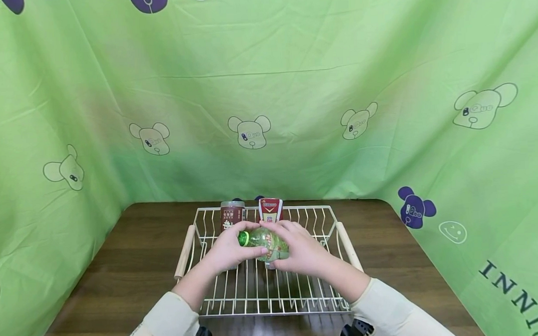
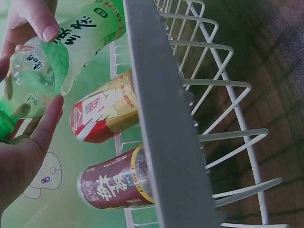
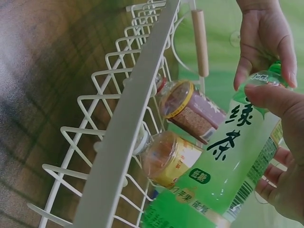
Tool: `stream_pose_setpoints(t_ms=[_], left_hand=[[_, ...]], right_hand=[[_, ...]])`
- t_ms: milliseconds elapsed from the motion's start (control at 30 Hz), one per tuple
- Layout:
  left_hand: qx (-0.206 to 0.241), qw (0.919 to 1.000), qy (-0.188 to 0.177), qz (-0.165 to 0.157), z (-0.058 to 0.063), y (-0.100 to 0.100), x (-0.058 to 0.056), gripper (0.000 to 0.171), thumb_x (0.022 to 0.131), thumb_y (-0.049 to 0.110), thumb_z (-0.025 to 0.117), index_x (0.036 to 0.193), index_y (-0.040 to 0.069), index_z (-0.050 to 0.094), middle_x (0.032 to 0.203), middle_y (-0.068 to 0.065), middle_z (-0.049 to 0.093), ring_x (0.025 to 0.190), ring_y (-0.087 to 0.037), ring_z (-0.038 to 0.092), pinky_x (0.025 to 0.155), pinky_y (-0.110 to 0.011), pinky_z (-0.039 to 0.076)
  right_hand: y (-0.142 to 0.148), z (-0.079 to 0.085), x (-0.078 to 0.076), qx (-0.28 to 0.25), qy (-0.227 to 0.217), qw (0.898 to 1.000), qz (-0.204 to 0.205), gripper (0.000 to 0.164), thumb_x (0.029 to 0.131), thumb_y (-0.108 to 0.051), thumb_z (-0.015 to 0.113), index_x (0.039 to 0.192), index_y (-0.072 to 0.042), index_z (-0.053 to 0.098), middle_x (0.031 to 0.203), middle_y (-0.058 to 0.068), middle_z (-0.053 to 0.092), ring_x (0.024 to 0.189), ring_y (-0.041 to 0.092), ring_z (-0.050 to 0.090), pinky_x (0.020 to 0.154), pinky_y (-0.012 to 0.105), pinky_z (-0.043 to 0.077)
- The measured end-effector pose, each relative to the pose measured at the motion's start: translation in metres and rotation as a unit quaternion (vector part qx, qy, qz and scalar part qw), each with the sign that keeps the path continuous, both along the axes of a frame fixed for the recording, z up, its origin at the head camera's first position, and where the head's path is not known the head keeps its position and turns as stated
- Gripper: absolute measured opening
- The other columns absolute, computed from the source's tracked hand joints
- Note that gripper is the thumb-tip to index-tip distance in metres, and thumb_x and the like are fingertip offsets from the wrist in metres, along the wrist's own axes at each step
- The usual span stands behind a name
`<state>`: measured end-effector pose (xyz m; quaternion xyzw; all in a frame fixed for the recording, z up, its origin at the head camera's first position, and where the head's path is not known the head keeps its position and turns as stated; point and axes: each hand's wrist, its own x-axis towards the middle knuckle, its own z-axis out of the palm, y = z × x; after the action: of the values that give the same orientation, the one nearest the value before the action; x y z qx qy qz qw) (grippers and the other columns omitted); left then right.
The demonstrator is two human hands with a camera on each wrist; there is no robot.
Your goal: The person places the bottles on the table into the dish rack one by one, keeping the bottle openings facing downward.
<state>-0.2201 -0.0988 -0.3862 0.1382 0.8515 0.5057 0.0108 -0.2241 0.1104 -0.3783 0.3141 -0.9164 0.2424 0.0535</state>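
Both my hands hold a plastic bottle of green tea (image 1: 274,244) above the wire rack, lying nearly level with its green cap (image 1: 243,238) to the left. My left hand (image 1: 229,247) grips it around the shoulder close to the cap, thumb on the near side. The right hand (image 1: 301,248) is curled round the body, its thumb pressing the label in the right wrist view. Just beyond the bottle, a container with a brown label (image 2: 116,183) and a red-and-yellow one (image 2: 108,109) stand in the rack.
The white wire rack (image 1: 275,314) sits on a dark wooden table (image 1: 133,264). Wooden handles flank it, one on the left (image 1: 185,252) and one on the right (image 1: 349,247). A green printed cloth (image 1: 293,97) hangs around the back and sides.
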Motion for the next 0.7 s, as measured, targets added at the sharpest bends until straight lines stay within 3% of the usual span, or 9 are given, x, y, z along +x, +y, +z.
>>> stream_pose_setpoints(t_ms=[200, 300, 367, 433, 533, 700], left_hand=[[0.032, 0.9993, -0.011, 0.016, -0.002, -0.002, 0.001, 0.059, 0.075, 0.027, 0.083, 0.127, 0.011, 0.061, 0.117, -0.012, 0.066, 0.093, -0.016, 0.061, 0.08, -0.031, 0.052], [0.049, 0.998, -0.025, 0.03, -0.003, -0.004, 0.003, 0.059, 0.076, 0.027, 0.083, 0.129, 0.013, 0.06, 0.121, -0.014, 0.064, 0.075, -0.014, 0.059, 0.068, -0.033, 0.055], [0.058, 0.997, -0.028, 0.043, -0.003, -0.006, 0.004, 0.059, 0.076, 0.026, 0.083, 0.129, 0.014, 0.06, 0.125, -0.015, 0.062, 0.072, -0.014, 0.058, 0.063, -0.034, 0.056], [0.062, 0.9961, -0.022, 0.058, -0.004, -0.008, 0.004, 0.058, 0.076, 0.026, 0.083, 0.128, 0.014, 0.061, 0.127, -0.014, 0.062, 0.076, -0.016, 0.06, 0.067, -0.035, 0.056], [0.075, 0.9946, -0.008, 0.072, -0.006, -0.012, 0.004, 0.056, 0.077, 0.024, 0.082, 0.128, 0.011, 0.061, 0.127, -0.012, 0.063, 0.097, -0.016, 0.061, 0.08, -0.03, 0.053], [0.124, 0.9892, -0.024, 0.075, -0.01, -0.019, 0.004, 0.058, 0.079, 0.018, 0.081, 0.132, 0.007, 0.058, 0.124, -0.015, 0.061, 0.086, -0.016, 0.063, 0.069, -0.029, 0.056]], right_hand=[[0.002, -0.001, -0.003, -0.015, 0.033, 0.999, -0.001, 0.092, 0.067, -0.03, 0.087, 0.148, -0.024, 0.043, 0.135, 0.009, 0.056, 0.122, 0.029, 0.052, 0.104, 0.055, 0.043], [0.004, 0.0, -0.003, -0.032, 0.036, 0.999, -0.011, 0.09, 0.067, -0.029, 0.087, 0.146, -0.022, 0.045, 0.135, 0.01, 0.055, 0.123, 0.031, 0.052, 0.104, 0.057, 0.042], [0.006, 0.001, -0.004, -0.044, 0.036, 0.998, -0.024, 0.09, 0.067, -0.028, 0.087, 0.146, -0.021, 0.045, 0.136, 0.011, 0.054, 0.123, 0.033, 0.051, 0.103, 0.059, 0.042], [0.008, 0.002, -0.005, -0.057, 0.034, 0.997, -0.041, 0.09, 0.067, -0.029, 0.087, 0.146, -0.022, 0.045, 0.137, 0.012, 0.053, 0.124, 0.034, 0.051, 0.103, 0.059, 0.042], [0.013, 0.002, -0.007, -0.081, 0.037, 0.994, -0.06, 0.09, 0.068, -0.027, 0.087, 0.147, -0.02, 0.044, 0.139, 0.011, 0.053, 0.126, 0.035, 0.049, 0.103, 0.058, 0.043], [0.021, 0.002, -0.009, -0.114, 0.032, 0.99, -0.081, 0.089, 0.07, -0.025, 0.087, 0.147, -0.018, 0.043, 0.14, 0.011, 0.053, 0.128, 0.035, 0.047, 0.104, 0.059, 0.042]])
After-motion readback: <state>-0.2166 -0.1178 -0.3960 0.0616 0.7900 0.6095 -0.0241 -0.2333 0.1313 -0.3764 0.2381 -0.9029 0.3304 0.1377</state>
